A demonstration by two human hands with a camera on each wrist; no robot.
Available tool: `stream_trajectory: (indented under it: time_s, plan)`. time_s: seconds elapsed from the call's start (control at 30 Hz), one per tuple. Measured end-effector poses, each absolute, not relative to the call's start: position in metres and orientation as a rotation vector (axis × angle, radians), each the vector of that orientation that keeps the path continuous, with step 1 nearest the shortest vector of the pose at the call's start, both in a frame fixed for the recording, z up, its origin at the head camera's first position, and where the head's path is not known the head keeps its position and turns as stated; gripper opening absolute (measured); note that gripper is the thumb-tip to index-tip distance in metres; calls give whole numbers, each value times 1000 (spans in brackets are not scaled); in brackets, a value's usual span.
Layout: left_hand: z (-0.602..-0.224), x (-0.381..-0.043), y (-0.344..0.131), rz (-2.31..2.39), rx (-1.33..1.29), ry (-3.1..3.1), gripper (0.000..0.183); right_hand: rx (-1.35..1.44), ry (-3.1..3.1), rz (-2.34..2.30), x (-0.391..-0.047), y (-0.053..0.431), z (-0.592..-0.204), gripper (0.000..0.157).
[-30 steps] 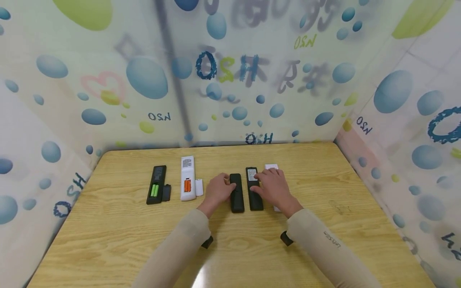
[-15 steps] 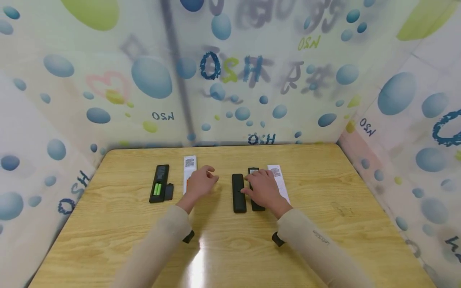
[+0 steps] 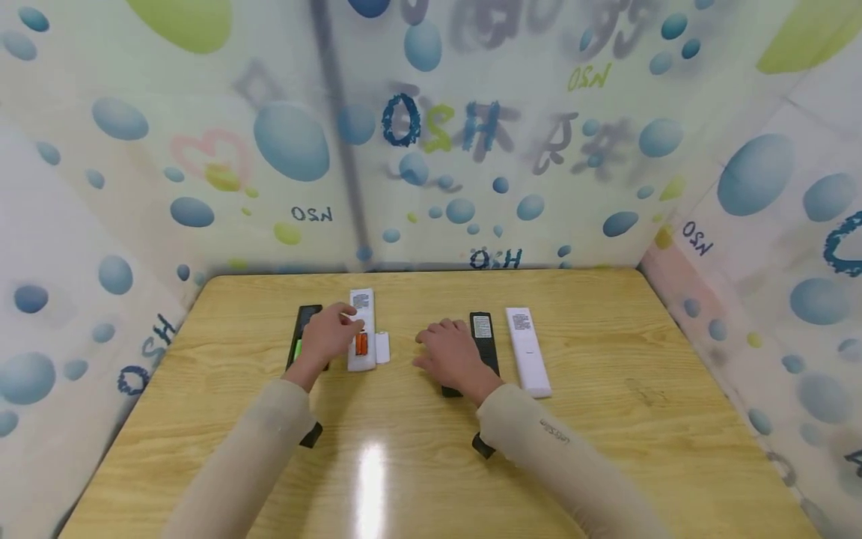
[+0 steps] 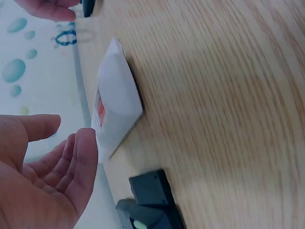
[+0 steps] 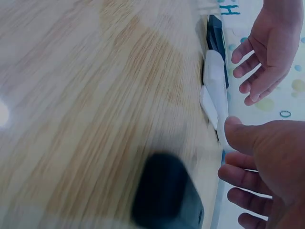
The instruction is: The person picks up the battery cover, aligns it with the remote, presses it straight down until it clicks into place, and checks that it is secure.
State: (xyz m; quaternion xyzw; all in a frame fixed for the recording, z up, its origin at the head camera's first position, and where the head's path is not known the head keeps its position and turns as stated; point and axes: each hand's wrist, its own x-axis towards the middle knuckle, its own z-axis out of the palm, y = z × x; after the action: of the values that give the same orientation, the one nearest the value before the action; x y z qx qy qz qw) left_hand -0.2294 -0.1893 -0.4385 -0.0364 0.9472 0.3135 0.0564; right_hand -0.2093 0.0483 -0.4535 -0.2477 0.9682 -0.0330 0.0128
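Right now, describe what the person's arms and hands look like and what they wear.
Both arms wear long beige sleeves, the left sleeve and the right sleeve. The right one bears small dark lettering. A small black piece shows beneath each cuff, left and right. The left hand and right hand wear no gloves.

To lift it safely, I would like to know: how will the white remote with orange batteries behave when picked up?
The white remote should feel stiff, as it looks like hard plastic. Its orange batteries might fall out if it is turned over, since they sit exposed. It seems unlikely to roll, because it lies flat on the table.
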Motion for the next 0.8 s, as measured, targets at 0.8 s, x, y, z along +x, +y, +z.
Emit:
stream_trajectory:
  time_s: [0.8]
  plan:
    - [-453,-244,-197,946,-267,2811,44,-690,2944,-144,-234,-5,-466,49]
